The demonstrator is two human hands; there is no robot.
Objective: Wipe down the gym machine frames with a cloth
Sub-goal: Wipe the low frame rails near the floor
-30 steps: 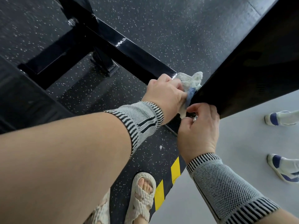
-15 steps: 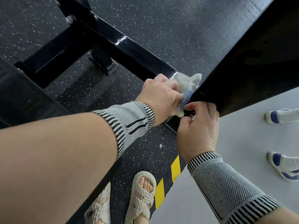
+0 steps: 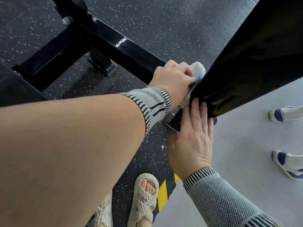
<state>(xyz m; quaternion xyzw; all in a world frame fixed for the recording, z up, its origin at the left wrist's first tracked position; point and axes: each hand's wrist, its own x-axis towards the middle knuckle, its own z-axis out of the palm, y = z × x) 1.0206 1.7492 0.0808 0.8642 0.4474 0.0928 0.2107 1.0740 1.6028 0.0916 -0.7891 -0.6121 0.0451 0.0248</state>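
Observation:
A thick black frame beam (image 3: 255,51) slants from the upper right down to the middle of the view. My left hand (image 3: 172,79) grips a fluffy white cloth with a blue patch (image 3: 199,71) and holds it against the beam's lower left edge. My right hand (image 3: 191,141) is below the beam's end, fingers straight, with its fingertips touching the beam's underside close to the cloth. A second glossy black bar (image 3: 114,41) runs along the floor behind my left hand.
Black speckled rubber flooring (image 3: 164,22) lies under the machine, ending at a yellow and black striped edge (image 3: 164,192) beside pale grey floor (image 3: 246,145). My sandalled feet (image 3: 144,199) stand below. Another person's white and blue shoes (image 3: 285,115) are at the right.
My right hand has let go of the cloth, straightened its fingers and dropped lower under the beam. My left hand still holds the cloth on the beam's edge.

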